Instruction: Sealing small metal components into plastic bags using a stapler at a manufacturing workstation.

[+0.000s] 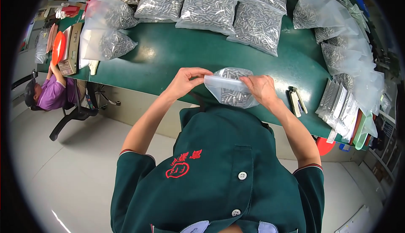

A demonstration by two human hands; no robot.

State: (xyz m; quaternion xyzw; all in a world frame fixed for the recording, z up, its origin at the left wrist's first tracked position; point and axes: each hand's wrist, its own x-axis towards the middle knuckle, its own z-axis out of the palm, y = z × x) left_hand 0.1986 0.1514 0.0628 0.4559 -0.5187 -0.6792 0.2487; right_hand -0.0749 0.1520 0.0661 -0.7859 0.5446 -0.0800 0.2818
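A clear plastic bag full of small metal pins lies at the front edge of the green table, right before my body. Its top is folded over into a whitish flap that runs across the bag. My left hand pinches the left end of this flap between thumb and fingers. On the other end, my right hand is closed on the bag, thumb and fingertips pressing the flap near its right side. The underside of the bag is hidden.
Large bags of metal pins line the back of the green table. Smaller filled bags stand along the right, near a stapler and a stack of flat packets. At left are more bags, a scale and a seated co-worker.
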